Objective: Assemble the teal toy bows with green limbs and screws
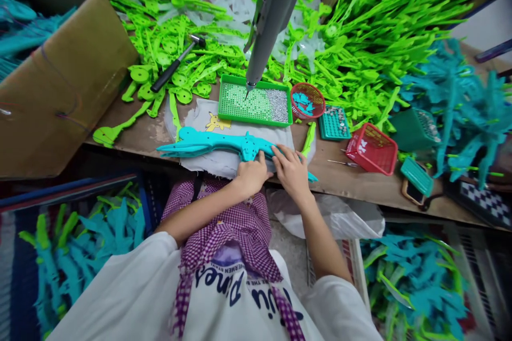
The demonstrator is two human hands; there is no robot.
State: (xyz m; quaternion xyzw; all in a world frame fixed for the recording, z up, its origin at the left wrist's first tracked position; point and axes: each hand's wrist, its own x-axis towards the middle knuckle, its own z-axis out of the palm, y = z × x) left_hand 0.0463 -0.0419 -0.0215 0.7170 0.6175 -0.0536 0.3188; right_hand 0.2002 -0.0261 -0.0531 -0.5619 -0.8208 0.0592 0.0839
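A long teal plastic toy part lies across a pale cloth at the table's front edge. My left hand is curled on its lower edge, near the thicker middle section. Just to the right, my right hand grips the part's right end, fingers over the top; its tip sticks out beyond that hand. A grey electric screwdriver hangs above, bit pointing down over a green perforated tray that holds many small silvery screws. Neither hand touches the screwdriver.
Behind the tray spread heaps of lime-green parts. A hammer lies on them. Small baskets stand at right, near a teal pile. A cardboard box stands left. Filled crates flank my lap.
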